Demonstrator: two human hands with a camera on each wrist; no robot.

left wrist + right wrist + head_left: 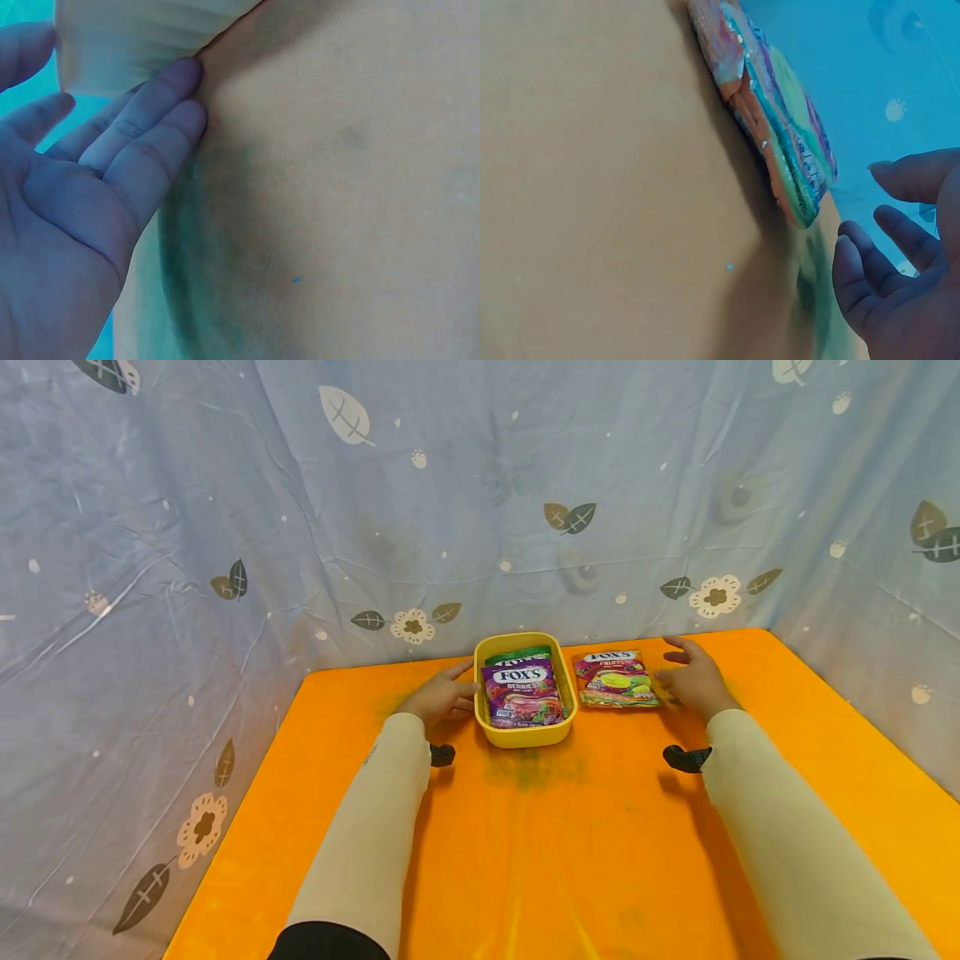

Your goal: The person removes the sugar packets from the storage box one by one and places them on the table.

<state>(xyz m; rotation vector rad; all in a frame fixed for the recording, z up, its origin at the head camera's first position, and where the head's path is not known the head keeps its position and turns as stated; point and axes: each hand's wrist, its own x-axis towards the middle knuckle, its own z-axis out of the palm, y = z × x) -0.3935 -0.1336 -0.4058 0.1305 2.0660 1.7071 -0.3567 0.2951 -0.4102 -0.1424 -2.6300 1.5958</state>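
A yellow plastic tub [527,739] stands near the back of the orange table. Inside it lie a purple candy packet marked FOX'S BERRIES [522,697] and, behind that, a green packet [517,655]. My left hand [438,697] is at the tub's left side, its fairly straight fingertips against the ribbed wall [150,45] in the left wrist view. To the right of the tub lies a FOX'S FRUITS candy packet [617,679]. Beside this packet's right edge is my right hand [697,681], with spread, loosely bent fingers and nothing between them.
An orange cloth covers the table [555,852]. A grey-blue patterned curtain [480,510] rises right behind the tub and along both sides. Dark straps [686,759] show at both wrists.
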